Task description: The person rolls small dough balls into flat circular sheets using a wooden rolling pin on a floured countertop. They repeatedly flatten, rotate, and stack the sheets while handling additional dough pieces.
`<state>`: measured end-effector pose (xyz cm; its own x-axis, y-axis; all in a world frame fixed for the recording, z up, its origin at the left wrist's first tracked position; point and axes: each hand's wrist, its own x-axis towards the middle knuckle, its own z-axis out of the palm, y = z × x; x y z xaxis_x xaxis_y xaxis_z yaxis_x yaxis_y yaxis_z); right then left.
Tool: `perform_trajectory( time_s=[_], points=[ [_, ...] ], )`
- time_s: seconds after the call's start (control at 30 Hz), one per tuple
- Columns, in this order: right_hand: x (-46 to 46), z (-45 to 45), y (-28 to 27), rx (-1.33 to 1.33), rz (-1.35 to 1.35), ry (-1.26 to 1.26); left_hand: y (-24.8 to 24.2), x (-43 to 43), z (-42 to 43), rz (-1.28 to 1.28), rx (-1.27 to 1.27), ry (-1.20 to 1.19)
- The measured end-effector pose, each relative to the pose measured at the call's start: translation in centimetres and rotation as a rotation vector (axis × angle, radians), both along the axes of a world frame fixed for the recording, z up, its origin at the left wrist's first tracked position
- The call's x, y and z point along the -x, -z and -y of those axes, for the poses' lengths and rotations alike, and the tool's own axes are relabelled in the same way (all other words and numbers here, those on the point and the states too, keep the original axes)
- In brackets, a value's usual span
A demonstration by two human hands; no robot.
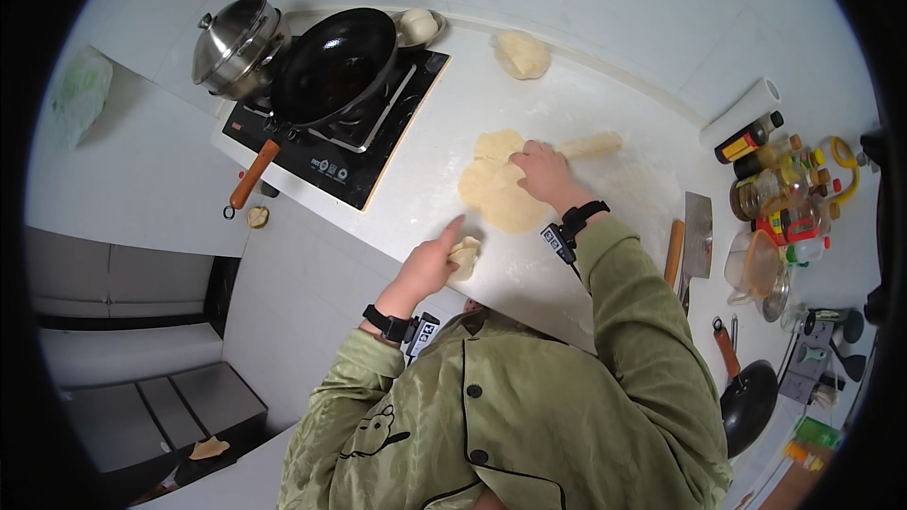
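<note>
Several flat, round pieces of rolled dough (506,195) lie overlapping on the floured white countertop (418,177). On their upper right edge rest the fingers of my right hand (544,171); whether they pinch the dough is hard to tell. Just beyond that hand lies a flour-dusted rolling pin (595,146). Near the counter's front edge, my left hand (429,265) is against a small folded piece of dough (465,259), its index finger stretched out towards the flat rounds. A larger lump of dough (522,54), apparently in clear plastic, sits near the wall.
At the left, a black wok (336,67) and a steel steamer pot (237,49) stand on the gas hob (333,163); the wok's wooden handle juts over the counter edge. A cleaver (698,234) lies at the right, near bottles (769,191) and a frying pan (750,407).
</note>
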<state>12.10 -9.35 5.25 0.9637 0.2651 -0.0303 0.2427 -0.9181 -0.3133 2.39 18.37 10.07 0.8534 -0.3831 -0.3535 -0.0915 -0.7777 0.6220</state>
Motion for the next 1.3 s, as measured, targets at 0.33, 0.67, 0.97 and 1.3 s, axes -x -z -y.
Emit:
perform_trajectory(
  time_s=[0.33,0.67,0.97,1.3],
  points=[
    [3.6,-0.1,2.0,-0.139,0.11,-0.17,4.6,-1.1,-3.3,-0.234,0.133,-0.386],
    [5.2,-1.1,1.9,-0.202,0.08,0.095,2.4,-0.2,-2.7,-0.072,0.077,-0.128],
    [6.2,-0.1,3.9,-0.083,0.272,0.087,2.5,1.4,-1.7,-0.232,0.344,-0.155],
    [7.8,0.0,2.9,-0.093,0.154,0.035,2.6,5.3,0.3,-0.323,0.581,-0.404]
  ],
)
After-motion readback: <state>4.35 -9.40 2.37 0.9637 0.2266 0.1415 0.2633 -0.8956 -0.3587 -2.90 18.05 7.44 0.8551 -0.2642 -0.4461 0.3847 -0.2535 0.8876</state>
